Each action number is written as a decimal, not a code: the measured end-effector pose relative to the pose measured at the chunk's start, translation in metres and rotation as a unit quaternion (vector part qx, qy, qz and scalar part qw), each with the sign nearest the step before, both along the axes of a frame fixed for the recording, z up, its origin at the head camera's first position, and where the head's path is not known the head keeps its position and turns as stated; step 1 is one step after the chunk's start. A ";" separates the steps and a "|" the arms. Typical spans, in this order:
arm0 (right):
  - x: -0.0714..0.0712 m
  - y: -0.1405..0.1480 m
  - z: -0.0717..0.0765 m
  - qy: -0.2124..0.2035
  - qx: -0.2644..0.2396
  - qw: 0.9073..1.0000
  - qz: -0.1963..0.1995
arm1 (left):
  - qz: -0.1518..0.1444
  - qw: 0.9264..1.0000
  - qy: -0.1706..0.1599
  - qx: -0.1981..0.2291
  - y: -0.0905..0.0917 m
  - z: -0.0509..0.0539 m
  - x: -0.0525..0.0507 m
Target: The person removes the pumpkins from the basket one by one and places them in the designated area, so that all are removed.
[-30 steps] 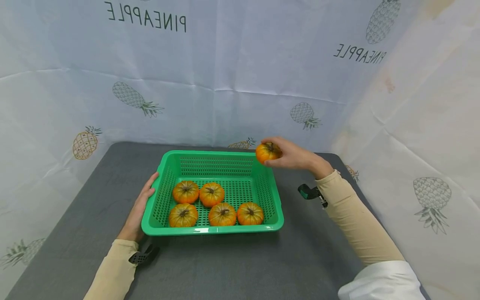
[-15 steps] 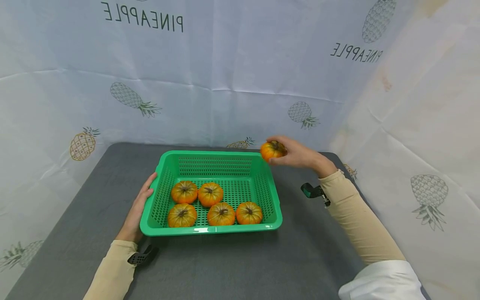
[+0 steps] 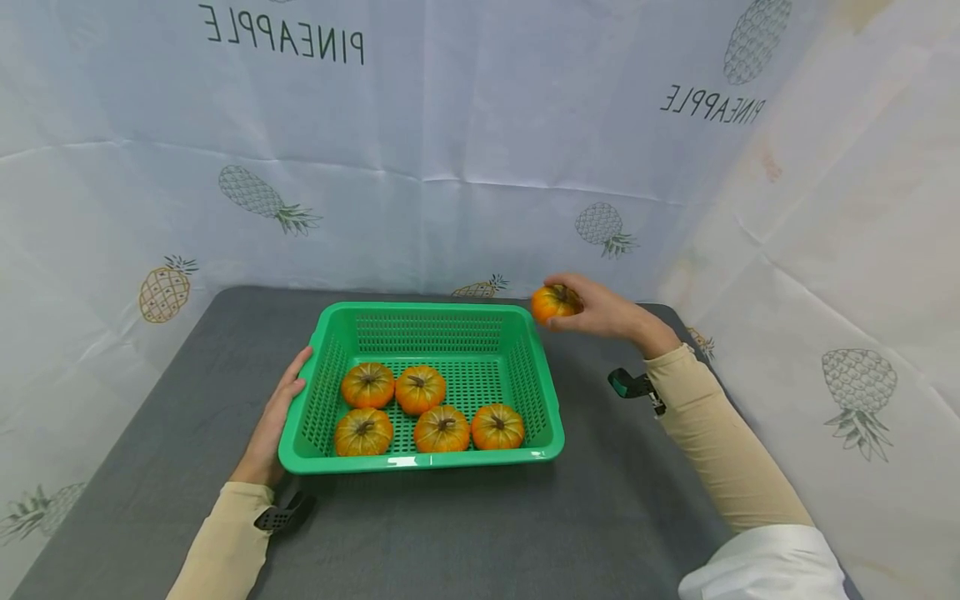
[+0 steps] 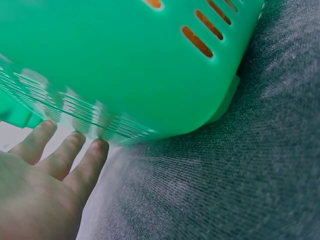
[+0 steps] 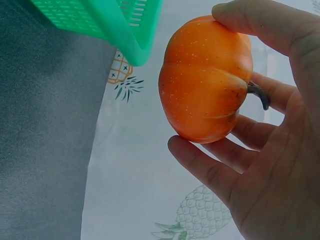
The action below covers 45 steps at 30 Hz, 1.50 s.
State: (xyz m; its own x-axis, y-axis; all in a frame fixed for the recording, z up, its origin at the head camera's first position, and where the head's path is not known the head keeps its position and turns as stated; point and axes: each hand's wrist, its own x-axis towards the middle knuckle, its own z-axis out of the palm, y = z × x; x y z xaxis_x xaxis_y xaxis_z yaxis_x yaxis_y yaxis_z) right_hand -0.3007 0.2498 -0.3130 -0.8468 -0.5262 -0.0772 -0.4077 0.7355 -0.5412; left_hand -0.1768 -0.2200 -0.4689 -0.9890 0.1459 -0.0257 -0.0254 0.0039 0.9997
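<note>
A small orange pumpkin (image 3: 553,306) with a dark stem is gripped between the thumb and fingers of my right hand (image 3: 609,313). It is held above the table, just past the right back corner of a green plastic basket (image 3: 427,464). At the basket's left side is my left hand (image 3: 268,427); in the left wrist view its straight fingers (image 4: 90,167) touch the slotted outer wall (image 4: 125,75). Several similar pumpkins lie on the basket floor, among them one at the front left (image 3: 363,432) and one at the front right (image 3: 498,427).
The basket stands on a dark grey cloth-covered table (image 3: 442,533). Behind and to the right hangs a pale curtain (image 3: 480,125) printed with pineapples. A dark device with a strap (image 3: 276,518) sits at the left wrist, and another device (image 3: 628,385) at the right.
My right hand has moved to the right with the pumpkin, from over the basket's back right corner to just beyond it. The left hand and basket stay in place.
</note>
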 end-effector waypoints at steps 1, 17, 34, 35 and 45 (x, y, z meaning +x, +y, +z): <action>0.000 0.001 -0.001 0.000 0.001 1.000 -0.002 | 0.000 1.000 0.001 0.001 0.000 0.000 0.000; -0.003 0.009 -0.014 0.000 0.009 1.000 -0.012 | -0.001 1.000 -0.001 0.008 -0.001 0.000 -0.001; -0.003 0.013 -0.035 -0.012 0.003 1.000 -0.022 | 0.001 1.000 -0.001 0.003 0.000 -0.001 0.000; -0.004 0.014 -0.036 -0.012 0.003 1.000 -0.020 | 0.001 1.000 -0.002 0.003 0.000 -0.001 0.000; -0.002 0.015 -0.042 -0.027 0.015 0.999 -0.031 | -0.004 1.000 -0.003 0.008 -0.001 -0.001 -0.002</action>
